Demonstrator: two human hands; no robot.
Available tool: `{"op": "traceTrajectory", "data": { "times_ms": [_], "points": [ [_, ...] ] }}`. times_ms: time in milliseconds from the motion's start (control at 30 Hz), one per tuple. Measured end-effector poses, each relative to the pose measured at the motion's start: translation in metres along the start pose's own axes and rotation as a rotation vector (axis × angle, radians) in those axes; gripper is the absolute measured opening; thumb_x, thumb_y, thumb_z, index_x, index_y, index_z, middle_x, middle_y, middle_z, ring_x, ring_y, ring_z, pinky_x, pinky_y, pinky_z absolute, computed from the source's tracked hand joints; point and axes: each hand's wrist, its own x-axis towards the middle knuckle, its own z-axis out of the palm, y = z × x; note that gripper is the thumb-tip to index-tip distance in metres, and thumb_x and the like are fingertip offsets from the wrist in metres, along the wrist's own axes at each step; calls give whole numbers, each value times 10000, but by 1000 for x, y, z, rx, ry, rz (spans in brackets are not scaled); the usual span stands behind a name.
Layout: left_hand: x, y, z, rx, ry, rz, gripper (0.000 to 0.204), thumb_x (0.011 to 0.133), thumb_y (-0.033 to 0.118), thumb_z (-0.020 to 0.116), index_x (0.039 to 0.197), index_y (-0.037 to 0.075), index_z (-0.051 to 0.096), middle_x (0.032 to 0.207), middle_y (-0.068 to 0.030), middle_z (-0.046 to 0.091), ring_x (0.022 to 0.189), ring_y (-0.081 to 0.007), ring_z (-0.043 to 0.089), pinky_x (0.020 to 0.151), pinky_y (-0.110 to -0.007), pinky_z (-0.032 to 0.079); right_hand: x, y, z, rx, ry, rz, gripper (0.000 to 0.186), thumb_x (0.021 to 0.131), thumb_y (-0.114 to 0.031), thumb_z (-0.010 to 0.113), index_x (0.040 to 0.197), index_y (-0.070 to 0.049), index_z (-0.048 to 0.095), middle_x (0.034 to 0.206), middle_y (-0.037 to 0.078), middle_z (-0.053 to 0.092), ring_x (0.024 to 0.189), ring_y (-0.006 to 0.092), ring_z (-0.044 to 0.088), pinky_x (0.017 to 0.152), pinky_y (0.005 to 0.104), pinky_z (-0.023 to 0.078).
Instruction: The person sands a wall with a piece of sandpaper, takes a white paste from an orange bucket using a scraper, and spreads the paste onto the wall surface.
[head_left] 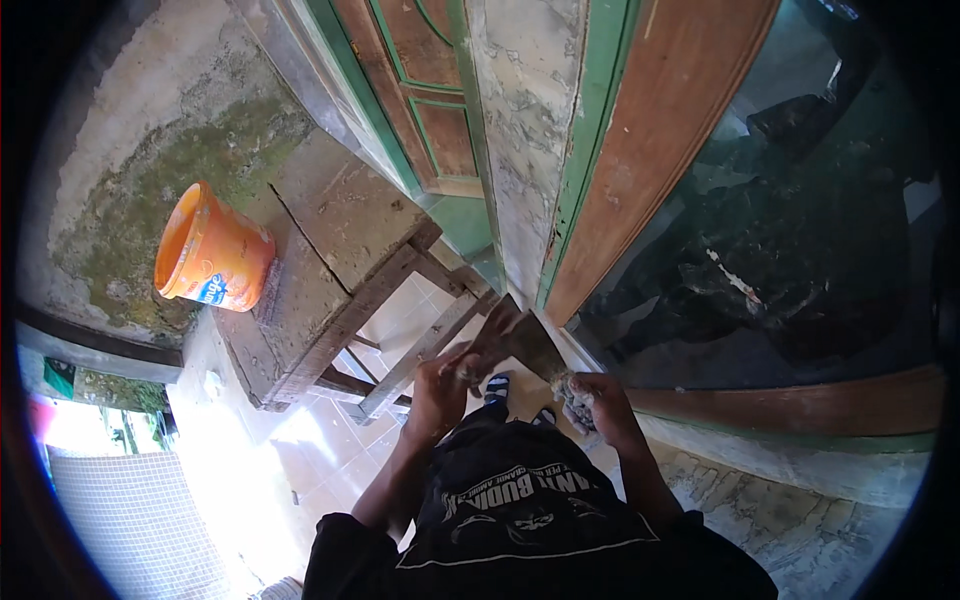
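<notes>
In front of my body, my left hand is closed on a reddish-brown flat blade, likely a scraper. My right hand grips the crusted handle of a metal putty knife, whose wide blade angles up toward the left. The two blades overlap or meet; I cannot tell if they touch. An orange plastic bucket smeared with material stands left of me on a rough wooden table.
The table's wooden legs and braces reach toward my feet on the tiled floor. A green-trimmed wooden door is ahead. A large dark glass pane in a wooden frame is at right. A mossy, stained wall stands at left.
</notes>
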Motion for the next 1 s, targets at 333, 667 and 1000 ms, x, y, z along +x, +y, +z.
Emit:
{"op": "traceTrajectory", "data": {
  "times_ms": [333, 667, 1000],
  "points": [
    [-39, 10, -61, -285, 377, -110, 224, 891, 147, 579, 1036, -21, 558, 770, -71, 638, 618, -107, 591, 554, -227, 474, 4, -18, 3, 35, -163, -169, 386, 944, -347, 483, 743, -21, 533, 556, 49, 507, 385, 92, 423, 364, 237, 314],
    [-75, 44, -122, -257, 340, -183, 214, 818, 66, 545, 991, -58, 521, 781, -135, 630, 552, -131, 591, 399, -221, 436, -6, -14, 50, -64, -125, -296, 195, 904, -124, 528, 985, 39, 598, 695, 29, 547, 589, 79, 485, 548, 231, 391],
    [-55, 17, -218, -273, 477, -30, 270, 742, 24, 674, 964, -25, 526, 864, -82, 628, 777, -134, 606, 682, -266, 498, 3, -13, 154, 15, 25, -445, 308, 879, -216, 581, 1025, 56, 586, 716, 31, 537, 604, 82, 466, 554, 236, 376]
  ]
}}
